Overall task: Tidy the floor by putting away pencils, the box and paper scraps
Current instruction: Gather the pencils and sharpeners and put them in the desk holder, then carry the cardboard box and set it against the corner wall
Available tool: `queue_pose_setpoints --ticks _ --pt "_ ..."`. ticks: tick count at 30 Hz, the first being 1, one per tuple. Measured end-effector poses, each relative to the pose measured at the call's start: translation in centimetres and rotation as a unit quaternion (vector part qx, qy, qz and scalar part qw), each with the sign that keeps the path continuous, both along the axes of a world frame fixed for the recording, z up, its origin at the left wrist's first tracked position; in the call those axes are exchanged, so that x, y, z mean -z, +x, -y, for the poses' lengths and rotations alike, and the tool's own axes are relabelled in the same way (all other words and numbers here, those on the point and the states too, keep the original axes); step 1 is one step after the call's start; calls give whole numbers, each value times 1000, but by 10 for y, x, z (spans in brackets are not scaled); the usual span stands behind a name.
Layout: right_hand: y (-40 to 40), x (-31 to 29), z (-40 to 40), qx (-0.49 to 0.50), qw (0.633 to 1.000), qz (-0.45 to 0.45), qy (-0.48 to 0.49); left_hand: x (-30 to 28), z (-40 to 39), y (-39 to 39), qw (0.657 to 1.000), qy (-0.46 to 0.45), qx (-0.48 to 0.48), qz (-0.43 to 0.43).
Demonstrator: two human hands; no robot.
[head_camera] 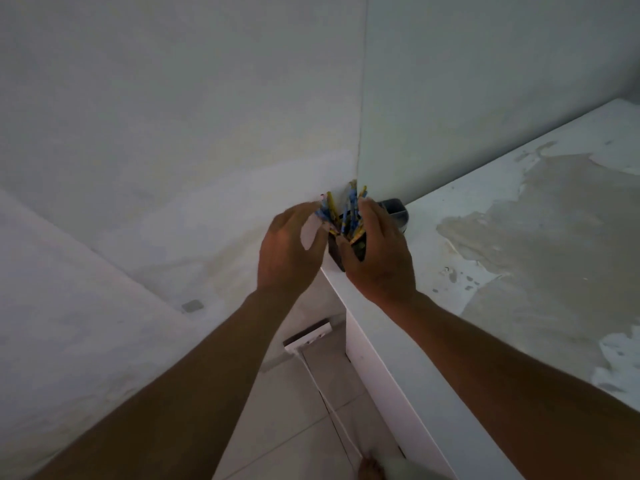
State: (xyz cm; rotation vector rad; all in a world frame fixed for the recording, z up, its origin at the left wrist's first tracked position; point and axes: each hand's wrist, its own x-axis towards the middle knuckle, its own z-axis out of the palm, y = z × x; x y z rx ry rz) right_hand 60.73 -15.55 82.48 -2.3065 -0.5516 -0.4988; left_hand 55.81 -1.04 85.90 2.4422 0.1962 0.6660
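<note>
Both my hands meet at the near corner of a white ledge (450, 244), right where two walls join. My right hand (379, 252) wraps around a small dark holder (337, 252) that stands on the ledge's corner, with several blue and yellow pencils (349, 213) sticking up out of it. My left hand (289, 252) pinches a few more pencils (326, 207) by their lower ends, just left of the holder's mouth. A pale blur by the left fingers is too smeared to identify. My fingers hide most of the holder.
A grey container (394, 211) stands on the ledge behind my right hand, against the wall. The ledge top has worn, peeling patches (540, 244). Below, on the tiled floor (294, 420), lie a white block with a cable (308, 336) and my foot (370, 470).
</note>
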Motion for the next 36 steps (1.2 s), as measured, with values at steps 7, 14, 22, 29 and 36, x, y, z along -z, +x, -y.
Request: queue_pose_setpoints --ticks 7,14,22,29,36 --pt "-93 -40 -55 -94 994 53 11 -35 -62 -130 995 67 -66 30" --pt "-246 -52 -146 -226 973 38 5 -53 -134 -332 978 96 -185 1" --pt "-407 -47 -221 -406 913 20 -30 -50 -164 -539 934 76 -347 -40" --pt "-531 -26 -259 -536 842 5 -56 -29 -139 -687 874 35 -478 -84" --pt "-658 11 -256 -601 791 -58 -101 6 -108 -825 826 -29 -543 -146"
